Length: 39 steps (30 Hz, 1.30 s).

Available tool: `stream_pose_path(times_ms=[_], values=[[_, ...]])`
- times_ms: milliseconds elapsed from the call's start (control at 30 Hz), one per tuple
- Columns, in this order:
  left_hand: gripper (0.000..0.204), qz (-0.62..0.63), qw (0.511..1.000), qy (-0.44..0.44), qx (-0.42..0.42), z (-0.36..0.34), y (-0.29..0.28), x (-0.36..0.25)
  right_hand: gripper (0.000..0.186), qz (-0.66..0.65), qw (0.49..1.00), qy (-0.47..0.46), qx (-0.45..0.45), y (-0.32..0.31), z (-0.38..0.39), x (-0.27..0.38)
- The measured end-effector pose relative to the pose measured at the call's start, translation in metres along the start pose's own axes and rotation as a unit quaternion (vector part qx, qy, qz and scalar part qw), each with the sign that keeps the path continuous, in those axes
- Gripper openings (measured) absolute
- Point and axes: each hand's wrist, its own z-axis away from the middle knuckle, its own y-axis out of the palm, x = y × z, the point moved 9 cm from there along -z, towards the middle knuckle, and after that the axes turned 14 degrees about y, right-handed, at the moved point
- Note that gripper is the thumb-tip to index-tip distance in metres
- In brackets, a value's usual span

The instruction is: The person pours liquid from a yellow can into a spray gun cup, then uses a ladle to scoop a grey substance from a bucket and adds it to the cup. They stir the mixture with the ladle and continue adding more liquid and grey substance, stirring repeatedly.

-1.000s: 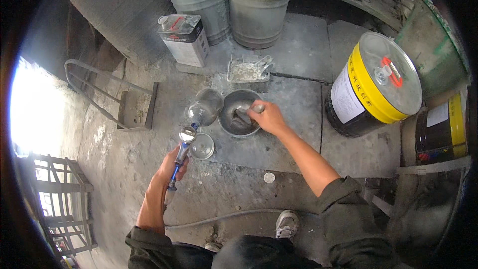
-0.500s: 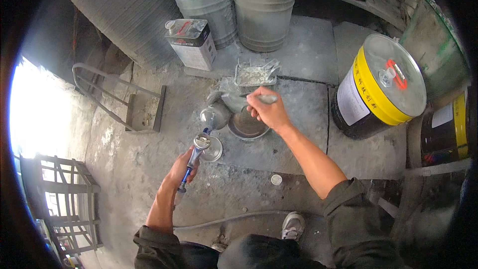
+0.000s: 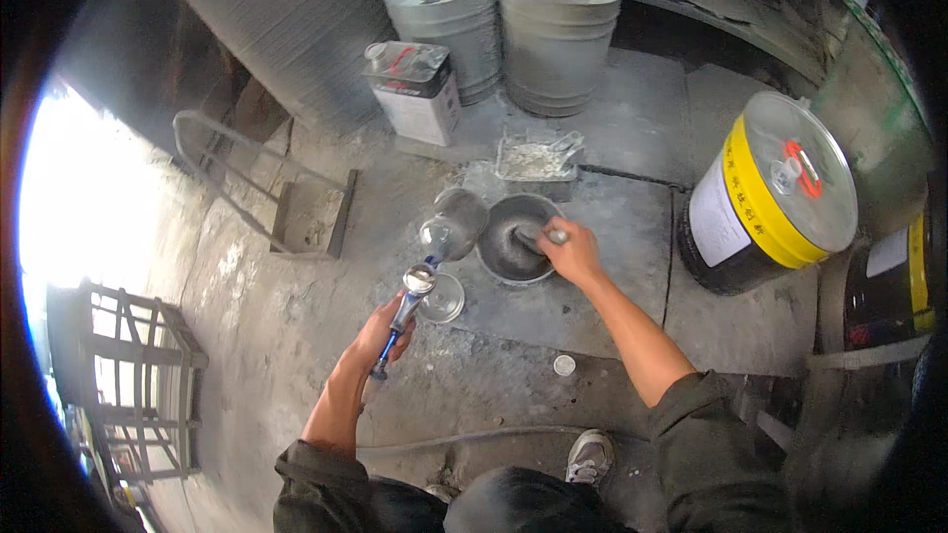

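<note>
My left hand (image 3: 380,334) grips the handle of a chrome and blue spray gun (image 3: 403,311), held over the floor. At its far end is a cloudy, see-through cup (image 3: 454,227), close to the left rim of a round grey pan (image 3: 491,265). My right hand (image 3: 576,252) is closed around a short tool with a pale, rounded handle (image 3: 558,236). The tool's working end dips into the pan, where grey powdery material lies; its exact shape is unclear. A clear round lid (image 3: 441,298) lies just beside the spray gun.
Beyond the pan sits a tray of pale material (image 3: 536,160). Behind it stand a rectangular can (image 3: 417,104) and two grey drums (image 3: 558,39). A yellow-and-black drum (image 3: 726,217) is at right, a metal-handled trolley (image 3: 311,222) at left. A hose (image 3: 474,434) crosses near my feet.
My right hand has brought the tool from above the cup's right side down into the pan, uncovering the cup. My left hand still holds the spray gun. The whole view has shifted slightly.
</note>
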Motion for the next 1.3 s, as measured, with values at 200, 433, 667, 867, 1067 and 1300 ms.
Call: stream_pose_path(times_ms=[200,433,667,867,1067,1300], values=[[0.06,-0.071,0.995,-0.065,-0.035,0.013,-0.023,0.036,0.016,-0.298,0.944,0.112,0.084,0.015,0.045,0.033],[0.07,-0.055,0.998,0.032,-0.013,-0.002,0.004,-0.009,0.015,-0.257,0.966,-0.02,0.016,-0.008,0.028,0.036],[0.068,-0.028,0.999,0.031,-0.016,0.018,0.021,-0.019,0.017,-0.201,0.975,-0.075,0.056,0.005,0.018,0.033],[0.039,0.109,0.99,0.087,-0.002,0.008,0.027,-0.028,0.017,0.041,0.996,-0.048,-0.065,-0.012,0.011,-0.003],[0.013,0.228,0.972,0.046,0.013,0.012,0.042,-0.023,0.025,0.186,0.962,-0.192,0.055,0.047,0.056,0.023],[0.033,-0.115,0.986,0.06,-0.101,-0.006,0.014,-0.02,0.019,0.146,0.97,-0.193,-0.014,0.024,0.036,0.036]])
